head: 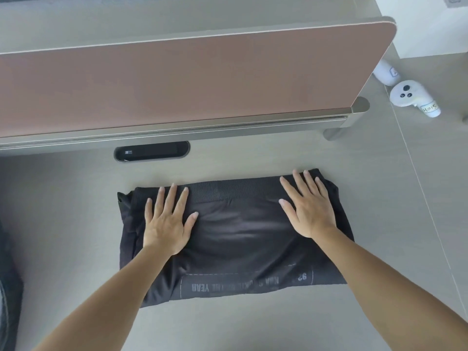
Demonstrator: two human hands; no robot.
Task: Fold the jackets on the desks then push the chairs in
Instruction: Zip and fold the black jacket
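Observation:
A black jacket (240, 239) lies folded into a compact rectangle on the grey desk (329, 325), its ribbed hem along the far edge and grey printed lettering near the front edge. My left hand (167, 221) presses flat on the jacket's left part, fingers straight and spread. My right hand (307, 206) presses flat on its right part, fingertips reaching the far hem. No chair is in view.
A brown divider panel (177, 82) runs along the desk's far side above a dark cable slot (152, 152). Two white handheld controllers (412, 98) lie at the far right. A dark object (7, 287) sits at the left edge.

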